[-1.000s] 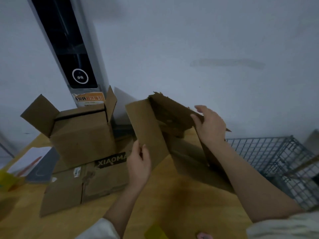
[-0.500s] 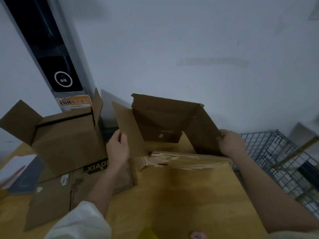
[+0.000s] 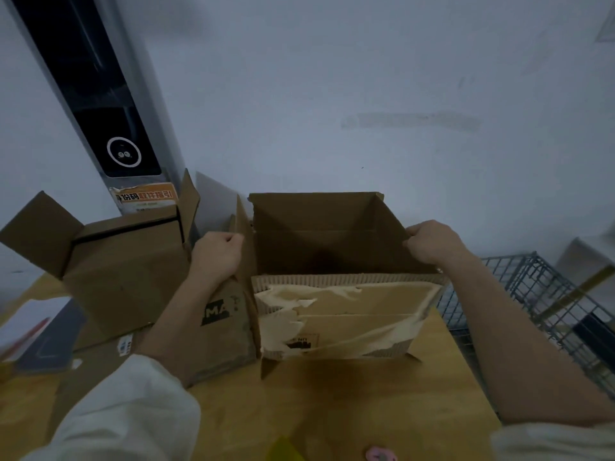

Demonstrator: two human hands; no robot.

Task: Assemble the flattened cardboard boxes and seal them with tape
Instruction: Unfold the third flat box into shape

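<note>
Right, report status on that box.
Left hand grips left flap, right hand grips right wall. Torn brown cardboard box standing open, untaped. Nothing obstructing.

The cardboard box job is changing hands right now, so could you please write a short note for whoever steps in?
Left hand: grips the left flap of the opened box.
Right hand: grips the box's right wall at its top edge.
The opened box stands squared up on the wooden table, open toward the camera, near flap torn and hanging down in front. A second box stands at left with flaps up, on flattened cardboard.
Done: this box is opened into shape.
Left: fold its flaps and seal them. No tape roll shows in view, so find it first.
</note>
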